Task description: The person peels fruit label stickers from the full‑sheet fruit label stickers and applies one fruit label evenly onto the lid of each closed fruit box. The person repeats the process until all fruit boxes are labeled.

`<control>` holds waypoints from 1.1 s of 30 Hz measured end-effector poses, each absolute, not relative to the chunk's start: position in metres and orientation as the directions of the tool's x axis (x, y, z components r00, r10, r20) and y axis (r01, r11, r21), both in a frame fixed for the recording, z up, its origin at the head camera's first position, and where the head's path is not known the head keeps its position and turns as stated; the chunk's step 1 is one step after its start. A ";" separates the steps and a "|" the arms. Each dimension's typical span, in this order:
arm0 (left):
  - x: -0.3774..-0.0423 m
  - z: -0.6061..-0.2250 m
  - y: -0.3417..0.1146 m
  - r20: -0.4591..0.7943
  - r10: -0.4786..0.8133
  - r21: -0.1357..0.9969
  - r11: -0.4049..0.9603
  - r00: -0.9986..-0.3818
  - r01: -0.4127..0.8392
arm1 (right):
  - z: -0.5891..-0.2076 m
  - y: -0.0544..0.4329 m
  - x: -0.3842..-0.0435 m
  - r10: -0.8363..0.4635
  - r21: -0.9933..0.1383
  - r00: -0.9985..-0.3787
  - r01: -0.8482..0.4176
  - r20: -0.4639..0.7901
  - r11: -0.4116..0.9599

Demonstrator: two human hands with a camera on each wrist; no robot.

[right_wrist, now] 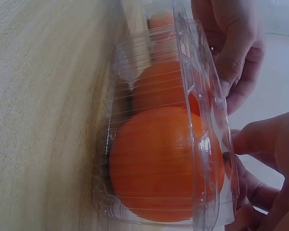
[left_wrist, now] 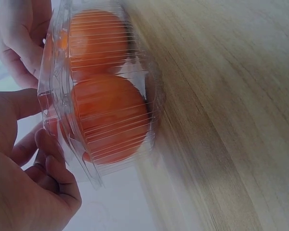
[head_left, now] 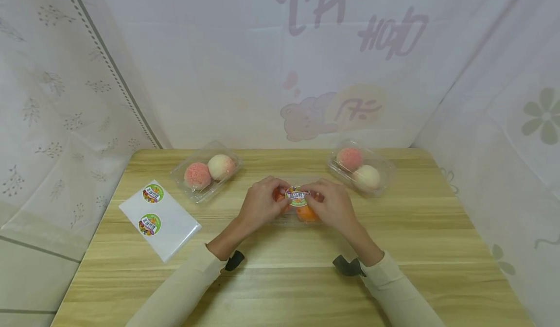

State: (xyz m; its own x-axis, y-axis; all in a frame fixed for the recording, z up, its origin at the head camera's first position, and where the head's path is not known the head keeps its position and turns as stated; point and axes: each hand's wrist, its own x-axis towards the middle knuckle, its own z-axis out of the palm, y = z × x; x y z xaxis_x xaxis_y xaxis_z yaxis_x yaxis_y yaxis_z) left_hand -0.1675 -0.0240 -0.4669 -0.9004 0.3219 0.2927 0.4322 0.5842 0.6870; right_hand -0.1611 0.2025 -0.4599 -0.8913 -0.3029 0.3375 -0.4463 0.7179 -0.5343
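A clear plastic clamshell box (left_wrist: 154,91) holding two oranges (right_wrist: 164,163) sits on the table in front of me, its lid down. Over the lid is a round, colourful fruit sticker (head_left: 297,196) with printed lettering. My left hand (head_left: 264,199) pinches the sticker's left edge between thumb and fingers. At the opposite edge, my right hand (head_left: 331,202) pinches it the same way. Both wrist views show the fingertips right at the lid's top surface. In the head view, the hands partly hide the oranges and the box.
Two clear boxes, one at back left (head_left: 207,192) and one at back right (head_left: 385,170), each hold two pink-and-cream round fruits. A white sheet (head_left: 172,220) with two more round stickers lies at left. Curtains (head_left: 218,74) border the wooden table (head_left: 284,288).
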 end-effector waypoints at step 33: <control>-0.167 -0.465 -0.023 0.281 0.317 0.686 0.593 -0.906 0.421 | -0.464 0.204 -0.160 -0.279 -0.497 -0.905 -0.412 0.323 0.764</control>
State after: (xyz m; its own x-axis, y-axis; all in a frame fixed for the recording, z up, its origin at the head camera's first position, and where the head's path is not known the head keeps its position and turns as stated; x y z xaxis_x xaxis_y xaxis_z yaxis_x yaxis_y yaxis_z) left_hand -0.1666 -0.0235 -0.4650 -0.9056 0.3173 0.2814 0.4210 0.5934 0.6860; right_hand -0.1605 0.2043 -0.4642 -0.9046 -0.2787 0.3226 -0.4125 0.7636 -0.4968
